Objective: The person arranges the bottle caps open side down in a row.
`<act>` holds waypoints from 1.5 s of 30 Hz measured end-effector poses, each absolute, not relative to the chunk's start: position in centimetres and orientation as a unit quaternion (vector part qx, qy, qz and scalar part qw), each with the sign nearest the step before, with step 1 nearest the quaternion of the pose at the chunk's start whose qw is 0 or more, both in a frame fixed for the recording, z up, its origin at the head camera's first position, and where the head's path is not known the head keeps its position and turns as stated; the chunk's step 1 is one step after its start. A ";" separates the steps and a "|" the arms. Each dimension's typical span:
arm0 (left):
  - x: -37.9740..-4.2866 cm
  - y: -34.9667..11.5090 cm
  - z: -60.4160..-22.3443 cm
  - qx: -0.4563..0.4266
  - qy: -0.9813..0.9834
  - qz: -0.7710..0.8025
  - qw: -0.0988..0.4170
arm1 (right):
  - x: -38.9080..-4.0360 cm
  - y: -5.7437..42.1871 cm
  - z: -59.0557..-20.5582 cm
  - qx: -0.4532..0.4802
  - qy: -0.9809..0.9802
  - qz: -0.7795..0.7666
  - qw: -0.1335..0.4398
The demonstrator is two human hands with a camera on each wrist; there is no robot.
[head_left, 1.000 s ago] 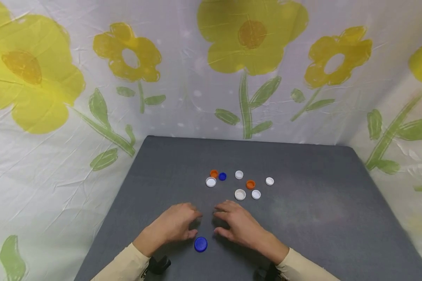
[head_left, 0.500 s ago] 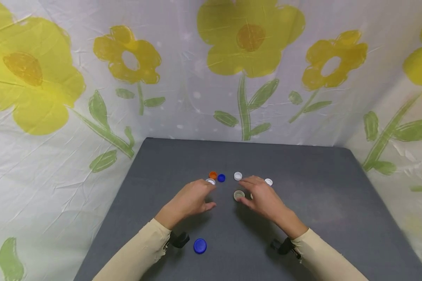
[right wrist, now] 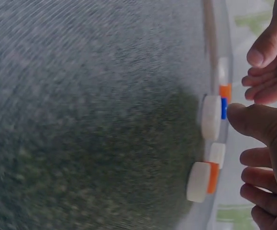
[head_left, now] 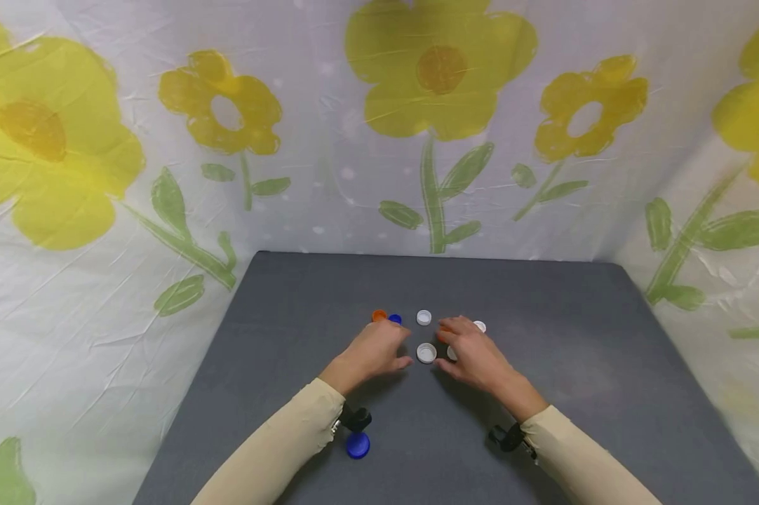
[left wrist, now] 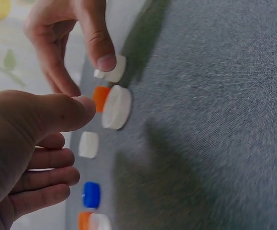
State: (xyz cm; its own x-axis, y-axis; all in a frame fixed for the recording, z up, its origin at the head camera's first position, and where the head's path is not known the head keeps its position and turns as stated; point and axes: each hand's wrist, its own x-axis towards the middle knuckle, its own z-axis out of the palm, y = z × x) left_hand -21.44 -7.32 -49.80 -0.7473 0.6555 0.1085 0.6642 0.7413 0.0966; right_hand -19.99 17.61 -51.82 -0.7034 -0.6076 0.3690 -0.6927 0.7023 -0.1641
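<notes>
My left hand hovers over the table's middle with fingers loosely bent and nothing in them. Under it, one white bottle cap is hidden in the head view. Just beyond its fingers are an orange cap and a small blue cap. A large white cap lies between the hands. My right hand is held above another orange cap and a white cap, both partly covered; it grips neither. Further white caps sit behind: one in the middle, one past the right knuckles.
A larger blue cap lies alone near the front, beside the left wrist camera. The grey table ends at a flowered curtain at the back and sides. Another wrist camera sits on the right wrist.
Both hands have moved forward from the near part of the table to the caps. In the last half second the left hand has shifted right, towards the right hand. The caps appear unmoved.
</notes>
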 end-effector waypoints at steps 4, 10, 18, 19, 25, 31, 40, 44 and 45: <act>-21.8 -6.5 -51.0 -0.348 -0.935 -0.058 0.032 | -20.3 17.5 -52.6 0.358 -0.912 0.136 0.145; -22.4 -5.6 -52.4 -0.339 -0.939 -0.054 0.015 | -20.5 17.2 -53.1 0.355 -0.914 0.132 0.142; -22.3 -5.1 -53.2 -0.338 -0.940 -0.038 0.020 | -20.4 16.8 -53.7 0.360 -0.914 0.134 0.134; -22.3 -5.1 -53.2 -0.338 -0.940 -0.037 0.022 | -20.4 16.8 -53.8 0.361 -0.913 0.133 0.136; -22.3 -5.0 -53.5 -0.339 -0.939 -0.036 0.042 | -20.6 16.7 -54.4 0.363 -0.911 0.132 0.142; -22.4 -5.1 -53.8 -0.340 -0.938 -0.056 0.035 | -20.6 16.6 -54.8 0.362 -0.909 0.137 0.153; -21.9 -5.5 -53.3 -0.338 -0.937 -0.064 0.056 | -20.2 16.5 -54.2 0.363 -0.903 0.150 0.175; -21.7 -5.8 -52.7 -0.346 -0.933 -0.065 0.078 | -19.9 16.4 -53.5 0.355 -0.903 0.165 0.176; -21.6 -5.8 -52.6 -0.348 -0.932 -0.065 0.082 | -19.8 16.4 -53.4 0.353 -0.904 0.165 0.176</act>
State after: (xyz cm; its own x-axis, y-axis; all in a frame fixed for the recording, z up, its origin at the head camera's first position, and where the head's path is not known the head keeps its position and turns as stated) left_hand -21.62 -5.84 -52.56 -0.7451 0.6370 0.1974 0.6583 0.7499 0.0648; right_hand -19.80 16.41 -53.40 -0.6884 -0.5799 0.4357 -0.6966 0.6959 -0.1745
